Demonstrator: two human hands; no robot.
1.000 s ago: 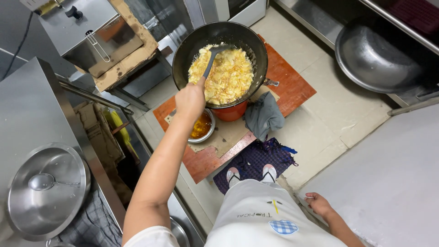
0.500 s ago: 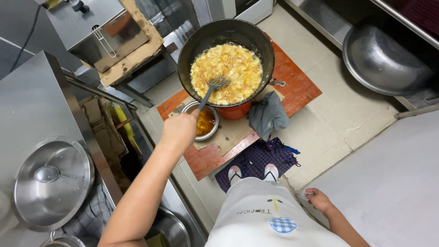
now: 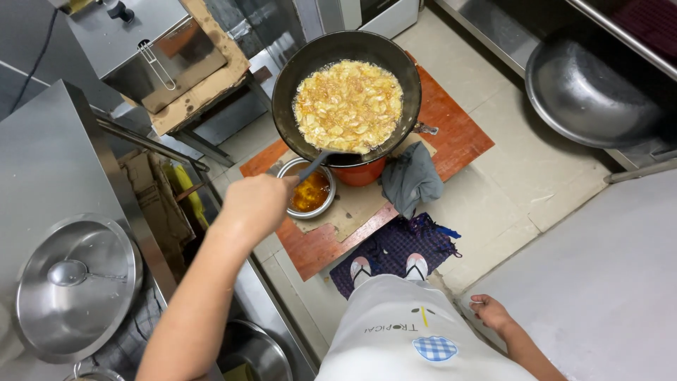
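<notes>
Pale floor tiles spread below us in a cramped kitchen, seen from straight overhead. At the far left of the frame we see a steel counter, and on it, lower left, a round steel lid with a knob at its centre. Above that, at the upper left, sits a steel fryer with a wire basket handle, resting on a worn wooden board.

Moving right, our left hand reaches out from the lower left, fingers wrapped tight around the handle of a ladle. Its far end dips at the near rim of a big black wok in the upper middle of the frame, filled with pale yellow slices frying in oil. Just below the wok's near edge, under the ladle's handle, stands a small steel bowl of orange oil. The wok rests on an orange burner, all on a reddish board laid on the floor. A grey cloth lies crumpled just right of the burner.

Lower middle, our sandalled feet stand on a dark patterned mat, with a white apron below. Our right hand hangs at our side, lower right, fingers loosely curled and holding nothing. At the upper right a large steel basin sits tilted under a shelf.
</notes>
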